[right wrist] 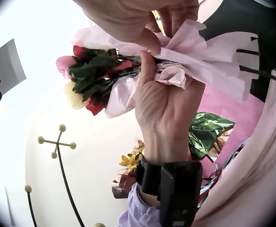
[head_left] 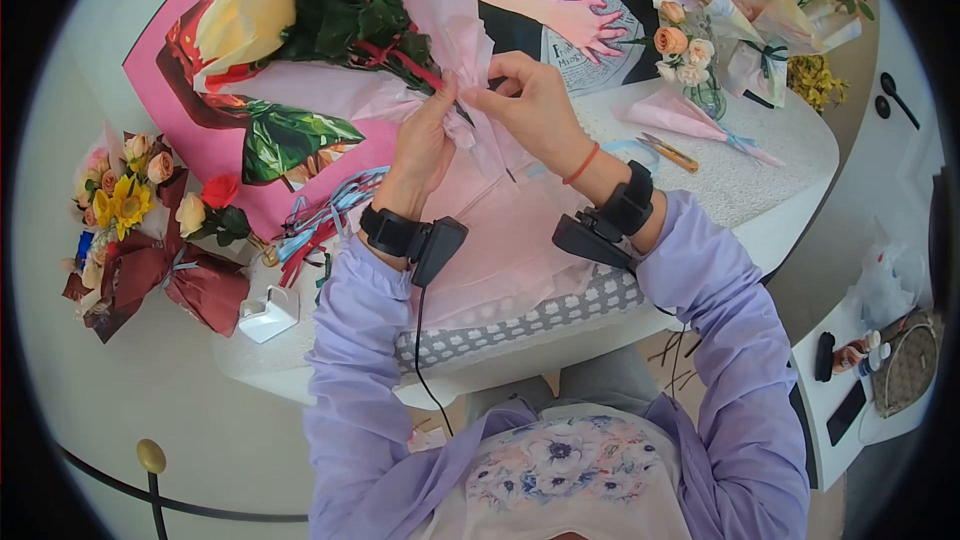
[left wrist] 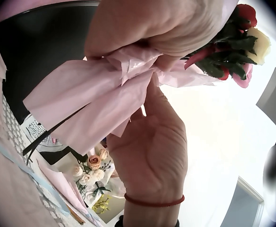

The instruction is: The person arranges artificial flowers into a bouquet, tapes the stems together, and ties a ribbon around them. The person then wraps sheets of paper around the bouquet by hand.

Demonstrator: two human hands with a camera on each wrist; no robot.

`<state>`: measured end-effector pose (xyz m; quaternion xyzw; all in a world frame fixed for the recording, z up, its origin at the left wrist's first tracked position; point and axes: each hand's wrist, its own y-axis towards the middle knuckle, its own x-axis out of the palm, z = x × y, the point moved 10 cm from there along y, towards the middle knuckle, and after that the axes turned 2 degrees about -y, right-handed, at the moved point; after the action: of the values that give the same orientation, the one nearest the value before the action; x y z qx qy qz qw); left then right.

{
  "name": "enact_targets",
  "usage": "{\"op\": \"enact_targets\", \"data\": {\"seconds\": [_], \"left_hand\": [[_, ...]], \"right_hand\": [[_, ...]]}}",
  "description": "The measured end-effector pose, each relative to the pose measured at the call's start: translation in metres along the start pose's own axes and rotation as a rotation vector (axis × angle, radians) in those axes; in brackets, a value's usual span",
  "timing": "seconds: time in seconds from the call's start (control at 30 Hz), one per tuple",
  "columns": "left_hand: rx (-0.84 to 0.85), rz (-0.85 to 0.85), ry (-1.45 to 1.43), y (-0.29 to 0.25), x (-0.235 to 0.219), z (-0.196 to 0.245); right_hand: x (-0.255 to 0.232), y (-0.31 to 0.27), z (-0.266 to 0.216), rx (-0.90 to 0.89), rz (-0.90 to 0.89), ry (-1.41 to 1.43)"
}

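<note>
A bouquet of roses in cream, red and pink, with dark green leaves, is wrapped in pale pink paper. My left hand grips the gathered paper around the stems, its thumb lying along them in the right wrist view. From the other side, my right hand pinches the paper at the same gather, fingers curled. A red ribbon circles the stems just above the hands. Below the gather the paper flares out, and dark stem ends poke past it.
Pink sheets cover the table before me. Ribbon strands and a white tape dispenser lie left, beside a dark red wrapped bouquet. To the right are a box cutter, a glass vase of flowers and more bouquets.
</note>
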<state>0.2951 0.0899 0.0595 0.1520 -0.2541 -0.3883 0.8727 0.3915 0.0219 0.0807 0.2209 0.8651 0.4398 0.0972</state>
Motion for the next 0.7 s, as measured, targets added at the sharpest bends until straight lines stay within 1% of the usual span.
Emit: {"op": "enact_targets", "data": {"seconds": [0.03, 0.1, 0.17, 0.23, 0.33, 0.4, 0.43, 0.47, 0.5, 0.53, 0.6, 0.63, 0.7], "left_hand": [[0.000, 0.001, 0.008, 0.001, -0.001, 0.000], [0.014, 0.026, 0.023, 0.000, -0.003, -0.001], [0.025, 0.049, 0.039, -0.001, -0.005, 0.000], [0.020, -0.016, 0.009, -0.001, 0.002, 0.001], [-0.005, -0.066, -0.048, -0.004, 0.012, 0.002], [-0.009, -0.068, -0.035, -0.005, 0.012, 0.003], [-0.007, -0.063, -0.022, -0.006, 0.012, 0.004], [-0.006, -0.063, -0.021, -0.005, 0.012, 0.003], [0.016, -0.029, 0.001, -0.004, 0.009, 0.004], [0.038, 0.008, 0.022, -0.004, 0.006, 0.005], [0.039, 0.024, 0.011, -0.004, 0.005, 0.006], [0.042, 0.038, 0.001, -0.004, 0.003, 0.007], [0.035, 0.058, 0.002, -0.001, -0.008, 0.001]], "right_hand": [[-0.001, 0.000, -0.004, -0.001, -0.001, 0.000], [-0.001, -0.003, 0.002, 0.120, -0.064, -0.152], [-0.003, -0.005, -0.009, 0.095, -0.040, -0.165], [-0.004, -0.005, -0.014, 0.069, -0.009, -0.180], [-0.003, -0.005, -0.013, 0.020, 0.038, -0.185], [-0.008, -0.003, -0.010, 0.016, 0.114, 0.019], [-0.009, -0.003, -0.011, 0.015, 0.116, 0.019], [-0.006, -0.003, -0.010, 0.046, 0.070, -0.029], [-0.003, -0.003, -0.008, 0.077, 0.023, -0.077], [-0.003, -0.004, -0.006, 0.078, 0.021, -0.077], [-0.003, -0.004, -0.005, 0.046, 0.021, 0.026], [-0.003, -0.004, -0.006, 0.050, 0.015, 0.029], [0.007, -0.005, 0.004, 0.176, -0.084, 0.313]]}}
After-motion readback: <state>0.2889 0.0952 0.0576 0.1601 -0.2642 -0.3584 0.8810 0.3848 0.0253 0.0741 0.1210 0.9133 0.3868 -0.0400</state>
